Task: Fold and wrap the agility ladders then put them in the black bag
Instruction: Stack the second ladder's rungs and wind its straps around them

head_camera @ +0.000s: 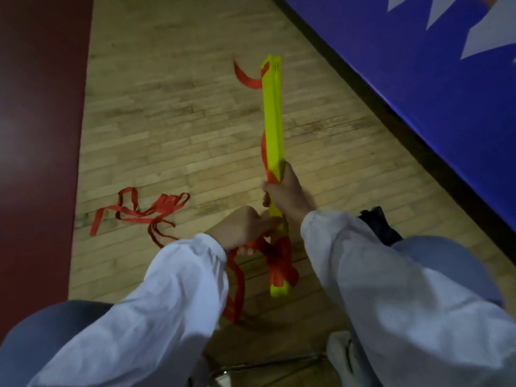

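Pale wooden plank floor (167,121), and over it a folded ladder being bound.

Held above the middle of the floor, the stacked bundle of flat yellow plastic rungs (273,115) points away from the person. The right hand (287,191) is clamped round its middle. The left hand (245,224) is curled against the near end and seems to grip the red webbing strap (279,261) wound there. More of the strap, the loose red tail (145,210), trails toward the floor's left edge, near the dark red border (36,135). To wrap well, I judge the right hand should keep the rungs squared while the left draws each turn taut, feeding the tail in without snags. A dark fabric shape (377,223) near the blue padded mat (418,79) may be the bag; I cannot tell.
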Demonstrator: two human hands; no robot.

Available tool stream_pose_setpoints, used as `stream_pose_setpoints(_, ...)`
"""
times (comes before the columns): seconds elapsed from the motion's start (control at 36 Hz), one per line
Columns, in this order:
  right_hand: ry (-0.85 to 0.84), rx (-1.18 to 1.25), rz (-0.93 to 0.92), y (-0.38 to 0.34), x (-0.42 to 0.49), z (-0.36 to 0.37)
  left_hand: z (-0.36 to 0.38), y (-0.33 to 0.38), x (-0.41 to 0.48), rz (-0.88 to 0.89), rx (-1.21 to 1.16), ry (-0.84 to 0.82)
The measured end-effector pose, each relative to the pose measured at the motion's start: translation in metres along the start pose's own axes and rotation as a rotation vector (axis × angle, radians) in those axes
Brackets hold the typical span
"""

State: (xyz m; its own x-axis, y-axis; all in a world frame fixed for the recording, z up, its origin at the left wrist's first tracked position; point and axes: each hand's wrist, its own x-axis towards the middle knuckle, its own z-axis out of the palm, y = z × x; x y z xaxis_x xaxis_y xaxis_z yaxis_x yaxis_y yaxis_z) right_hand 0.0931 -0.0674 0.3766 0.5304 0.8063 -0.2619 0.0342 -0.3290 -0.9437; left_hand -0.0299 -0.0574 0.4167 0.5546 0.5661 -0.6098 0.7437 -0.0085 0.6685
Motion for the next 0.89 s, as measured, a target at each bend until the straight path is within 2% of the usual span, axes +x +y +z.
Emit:
stream_pose_setpoints(0.22, 0.092, -0.063, -0.010, 0.014, 0.009, 0.002, 0.002, -0.006, 0.006, 0.076, 0.071, 0.067)
stream_pose_setpoints(0.42, -0.102, -0.084, -0.059, 0.009, -0.003, -0.005, 0.006, -0.006, 0.005, 0.129, -0.025, -0.003)
stream_pose_setpoints(0.47, -0.123, -0.064, -0.017, 0.006, -0.003, -0.010, 0.005, -0.006, 0.001, 0.152, -0.086, -0.049)
stream_pose_setpoints(0.56, -0.117, 0.177, 0.208, -0.006, 0.004, -0.021, 0.004, -0.003, -0.006, 0.182, -0.313, -0.142)
stream_pose_setpoints(0.61, -0.213, 0.403, 0.352, -0.013, 0.008, -0.025, 0.005, 0.000, -0.011, 0.209, -0.479, -0.221)
stream_pose_setpoints(0.67, -0.295, 0.505, 0.415, -0.016, 0.007, -0.026, 0.006, 0.001, -0.014, 0.243, -0.588, -0.273)
stream_pose_setpoints(0.72, -0.339, 0.587, 0.501, -0.013, 0.006, -0.026, 0.006, -0.002, -0.014, 0.275, -0.552, -0.302)
stream_pose_setpoints(0.81, -0.386, 0.882, 0.661, -0.009, 0.002, -0.026, 0.009, -0.012, -0.011, 0.292, -0.483, -0.339)
stream_pose_setpoints(0.89, -0.463, 0.955, 0.643, -0.008, 0.002, -0.025, 0.012, -0.016, -0.008, 0.238, -0.544, -0.409)
